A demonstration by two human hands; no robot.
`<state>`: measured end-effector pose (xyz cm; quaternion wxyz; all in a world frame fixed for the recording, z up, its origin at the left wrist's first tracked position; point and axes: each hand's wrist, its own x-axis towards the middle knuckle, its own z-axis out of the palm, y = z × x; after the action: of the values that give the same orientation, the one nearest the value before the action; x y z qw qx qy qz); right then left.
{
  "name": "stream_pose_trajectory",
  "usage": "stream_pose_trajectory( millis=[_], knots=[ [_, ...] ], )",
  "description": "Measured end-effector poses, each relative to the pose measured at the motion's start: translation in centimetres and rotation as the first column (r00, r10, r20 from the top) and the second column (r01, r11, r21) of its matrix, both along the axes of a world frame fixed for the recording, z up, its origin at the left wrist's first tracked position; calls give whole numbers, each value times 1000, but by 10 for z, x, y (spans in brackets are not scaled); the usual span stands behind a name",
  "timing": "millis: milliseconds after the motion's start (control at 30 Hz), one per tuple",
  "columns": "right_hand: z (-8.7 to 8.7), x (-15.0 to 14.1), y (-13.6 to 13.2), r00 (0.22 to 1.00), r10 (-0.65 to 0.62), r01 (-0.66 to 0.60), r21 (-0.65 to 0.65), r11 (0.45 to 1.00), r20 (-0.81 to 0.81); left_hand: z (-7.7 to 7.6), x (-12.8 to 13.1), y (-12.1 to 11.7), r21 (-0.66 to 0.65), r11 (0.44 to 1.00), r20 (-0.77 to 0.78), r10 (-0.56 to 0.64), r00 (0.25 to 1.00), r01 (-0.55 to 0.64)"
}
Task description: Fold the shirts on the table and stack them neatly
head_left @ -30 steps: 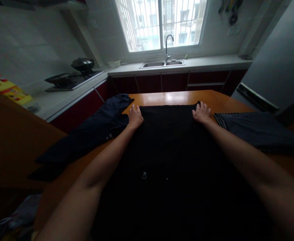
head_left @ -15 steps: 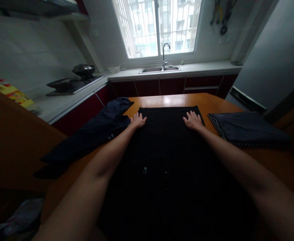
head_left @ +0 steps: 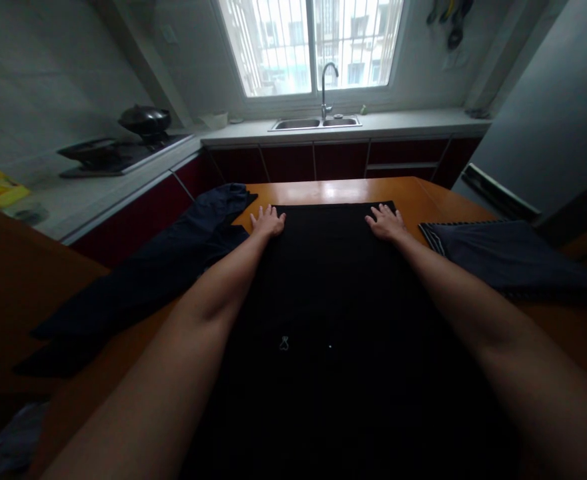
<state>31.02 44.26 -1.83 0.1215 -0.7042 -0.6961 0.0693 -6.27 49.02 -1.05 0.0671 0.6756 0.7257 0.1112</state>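
Two far corners of the black garment lie just beside the person's fingers: the left hand straddles its left edge, the right hand rests on the cloth by the right edge, both about equally near. Fingers are spread, pressed flat, pinching nothing. The garment lies on the wooden counter, its long axis seemingly running from the hands toward the person, the straight far edge facing the sink.
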Motion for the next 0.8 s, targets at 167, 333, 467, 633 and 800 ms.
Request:
stream_pose_trajectory(
  millis=[167,333,467,633,800],
  knots=[
    [0,-63,-47,999,40,-43,195,980,20,6,51,-68,98,930,-63,-350,935,355],
    [-15,-103,-117,944,331,-326,153,933,-6,-6,59,-145,-25,838,-87,-545,834,545],
    [-7,-57,-142,965,262,-263,52,963,35,9,18,-159,-110,934,-116,-352,929,340],
    [12,-20,-209,976,211,-219,202,955,57,45,0,-217,-1,917,-70,-398,915,399],
    [21,-7,-342,778,608,-541,322,777,-160,71,-11,-362,-75,612,293,-741,604,787]
  ],
)
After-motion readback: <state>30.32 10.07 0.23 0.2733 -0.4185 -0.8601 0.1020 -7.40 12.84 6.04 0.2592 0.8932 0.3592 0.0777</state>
